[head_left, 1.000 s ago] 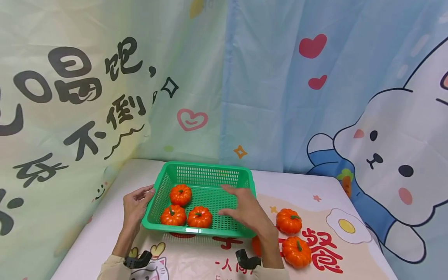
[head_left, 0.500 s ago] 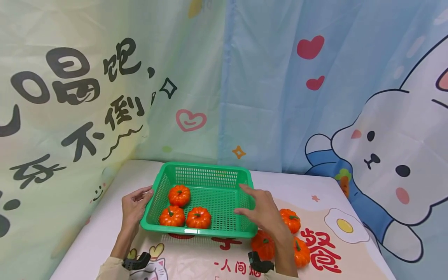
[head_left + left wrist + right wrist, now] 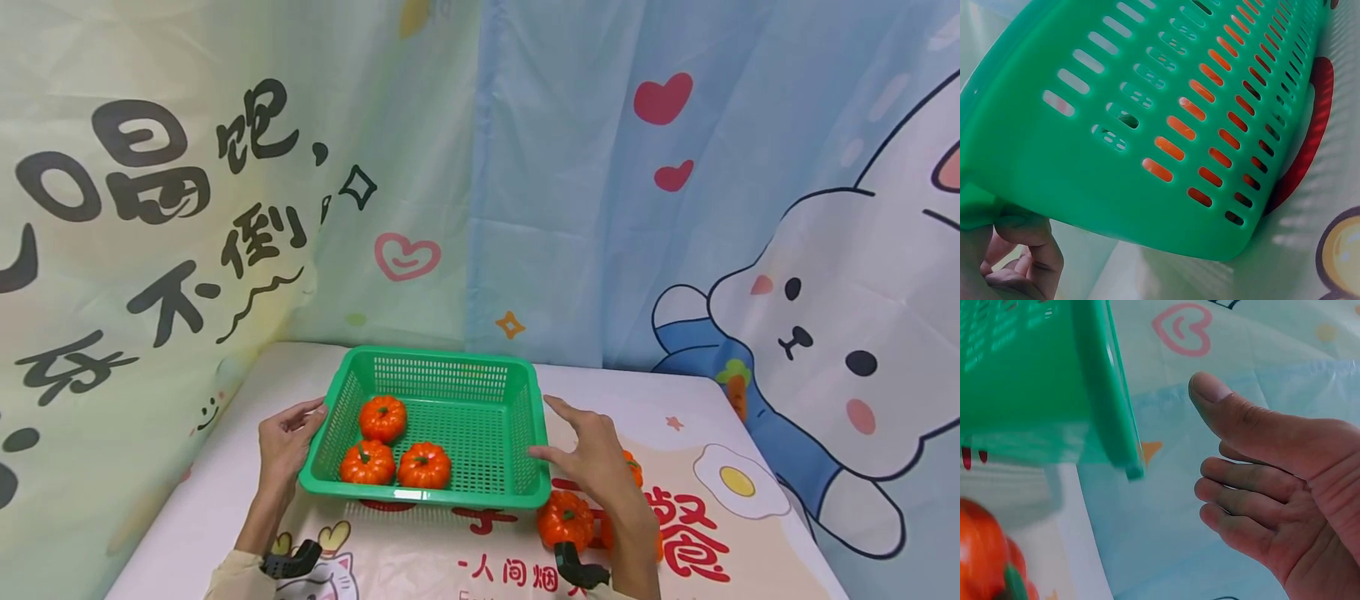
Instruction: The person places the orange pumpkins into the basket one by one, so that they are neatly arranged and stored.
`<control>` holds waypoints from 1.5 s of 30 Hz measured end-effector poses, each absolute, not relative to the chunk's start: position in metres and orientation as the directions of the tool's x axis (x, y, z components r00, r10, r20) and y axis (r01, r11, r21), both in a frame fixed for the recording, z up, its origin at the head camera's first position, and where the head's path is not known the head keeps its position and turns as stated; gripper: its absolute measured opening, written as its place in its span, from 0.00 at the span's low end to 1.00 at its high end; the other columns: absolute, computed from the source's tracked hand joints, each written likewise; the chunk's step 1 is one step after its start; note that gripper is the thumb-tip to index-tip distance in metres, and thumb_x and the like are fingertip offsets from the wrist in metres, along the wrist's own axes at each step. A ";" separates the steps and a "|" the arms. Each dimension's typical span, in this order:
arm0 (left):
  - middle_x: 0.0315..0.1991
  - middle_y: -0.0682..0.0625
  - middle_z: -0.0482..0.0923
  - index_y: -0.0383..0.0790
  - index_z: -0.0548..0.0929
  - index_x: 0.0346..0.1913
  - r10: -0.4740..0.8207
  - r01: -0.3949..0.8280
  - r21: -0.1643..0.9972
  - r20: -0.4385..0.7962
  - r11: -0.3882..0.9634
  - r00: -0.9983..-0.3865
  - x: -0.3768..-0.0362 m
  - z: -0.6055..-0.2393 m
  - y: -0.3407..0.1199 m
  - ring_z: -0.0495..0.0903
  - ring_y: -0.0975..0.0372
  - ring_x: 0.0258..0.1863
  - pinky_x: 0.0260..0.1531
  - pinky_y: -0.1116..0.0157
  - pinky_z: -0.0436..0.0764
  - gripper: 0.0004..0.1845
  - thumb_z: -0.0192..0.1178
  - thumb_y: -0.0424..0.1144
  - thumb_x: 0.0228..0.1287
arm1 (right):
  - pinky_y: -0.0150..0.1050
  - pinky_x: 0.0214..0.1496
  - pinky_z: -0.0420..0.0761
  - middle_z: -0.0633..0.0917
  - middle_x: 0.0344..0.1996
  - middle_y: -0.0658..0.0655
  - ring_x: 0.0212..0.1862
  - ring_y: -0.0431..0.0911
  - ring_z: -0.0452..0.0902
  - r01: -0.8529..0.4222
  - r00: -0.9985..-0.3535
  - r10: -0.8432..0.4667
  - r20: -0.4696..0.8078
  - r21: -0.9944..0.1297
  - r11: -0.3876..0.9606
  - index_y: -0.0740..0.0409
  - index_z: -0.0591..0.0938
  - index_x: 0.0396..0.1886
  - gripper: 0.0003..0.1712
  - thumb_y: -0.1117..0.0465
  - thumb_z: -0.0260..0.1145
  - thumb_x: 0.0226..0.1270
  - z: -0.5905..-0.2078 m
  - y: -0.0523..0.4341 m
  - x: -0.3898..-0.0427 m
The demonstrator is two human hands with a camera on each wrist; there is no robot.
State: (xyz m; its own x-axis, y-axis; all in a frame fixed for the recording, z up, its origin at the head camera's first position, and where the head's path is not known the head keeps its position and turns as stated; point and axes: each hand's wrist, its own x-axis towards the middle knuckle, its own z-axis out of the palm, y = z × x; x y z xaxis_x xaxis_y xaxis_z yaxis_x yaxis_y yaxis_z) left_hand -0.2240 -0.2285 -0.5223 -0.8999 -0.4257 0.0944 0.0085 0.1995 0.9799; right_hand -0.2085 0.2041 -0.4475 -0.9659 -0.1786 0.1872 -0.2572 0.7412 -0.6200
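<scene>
My left hand grips the left rim of a green plastic basket, thumb and fingers curled on its edge in the left wrist view. Inside the basket, toward its left side, lie three orange toy pumpkins: one at the back, one at the front left and one at the front middle. Just past the right rim is my right hand, fingers extended and thumb apart, holding nothing. The right wrist view shows a gap between this hand and the basket's rim.
Right of the basket, an orange pumpkin sits on the printed table mat. Two more pumpkins are mostly hidden behind my right hand and forearm. A printed curtain hangs behind the table.
My right hand has moved right, from over the basket's inside to just outside its right rim. The left hand keeps its grip; the pumpkins in the basket stay in place.
</scene>
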 end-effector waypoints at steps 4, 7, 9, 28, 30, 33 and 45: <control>0.34 0.59 0.90 0.32 0.90 0.61 -0.428 0.002 0.981 0.087 0.194 -0.899 -0.225 -0.523 -0.230 0.82 0.72 0.29 0.29 0.74 0.83 0.18 0.70 0.40 0.76 | 0.68 0.73 0.77 0.81 0.74 0.64 0.74 0.67 0.78 -0.235 -0.971 -0.154 0.184 -0.602 0.763 0.57 0.76 0.80 0.47 0.56 0.85 0.63 -0.446 0.214 -0.207; 0.33 0.60 0.89 0.32 0.90 0.62 -0.426 0.001 0.983 0.079 0.182 -0.901 -0.226 -0.523 -0.230 0.82 0.72 0.29 0.29 0.74 0.82 0.19 0.71 0.40 0.76 | 0.70 0.73 0.76 0.81 0.74 0.64 0.75 0.68 0.76 -0.195 -0.980 -0.125 0.157 -0.600 0.776 0.55 0.76 0.80 0.46 0.54 0.84 0.64 -0.446 0.219 -0.205; 0.33 0.61 0.89 0.32 0.90 0.62 -0.424 0.003 0.984 0.079 0.177 -0.902 -0.226 -0.523 -0.230 0.82 0.72 0.29 0.29 0.74 0.83 0.19 0.71 0.40 0.76 | 0.71 0.74 0.75 0.80 0.75 0.65 0.76 0.69 0.75 -0.170 -0.984 -0.108 0.139 -0.601 0.781 0.54 0.75 0.81 0.46 0.53 0.84 0.65 -0.446 0.223 -0.205; 0.34 0.62 0.90 0.30 0.89 0.61 -0.421 0.017 0.986 0.087 0.167 -0.903 -0.224 -0.519 -0.229 0.84 0.73 0.30 0.31 0.74 0.85 0.19 0.71 0.39 0.76 | 0.73 0.72 0.74 0.76 0.77 0.70 0.78 0.76 0.68 -0.024 -0.999 0.005 0.050 -0.573 0.819 0.58 0.72 0.83 0.50 0.53 0.83 0.66 -0.457 0.257 -0.203; 0.35 0.60 0.90 0.30 0.89 0.61 -0.423 0.012 0.985 0.085 0.174 -0.902 -0.224 -0.520 -0.228 0.84 0.73 0.30 0.30 0.74 0.85 0.19 0.71 0.40 0.76 | 0.72 0.71 0.75 0.76 0.76 0.71 0.77 0.77 0.68 -0.020 -0.999 0.010 0.049 -0.568 0.823 0.58 0.72 0.83 0.50 0.53 0.84 0.65 -0.458 0.260 -0.203; 0.36 0.58 0.91 0.30 0.89 0.61 -0.429 0.005 0.983 0.083 0.181 -0.900 -0.223 -0.521 -0.228 0.84 0.73 0.31 0.31 0.74 0.85 0.19 0.70 0.40 0.76 | 0.72 0.69 0.77 0.77 0.75 0.72 0.76 0.76 0.70 -0.023 -0.998 0.010 0.055 -0.560 0.828 0.60 0.72 0.82 0.50 0.54 0.84 0.64 -0.460 0.263 -0.202; 0.38 0.57 0.92 0.31 0.90 0.61 -0.431 -0.003 0.982 0.080 0.189 -0.899 -0.223 -0.521 -0.227 0.84 0.73 0.31 0.32 0.74 0.85 0.19 0.71 0.40 0.76 | 0.73 0.71 0.73 0.76 0.75 0.76 0.75 0.77 0.69 0.068 -0.997 0.070 -0.018 -0.550 0.832 0.64 0.70 0.82 0.52 0.56 0.85 0.63 -0.472 0.278 -0.200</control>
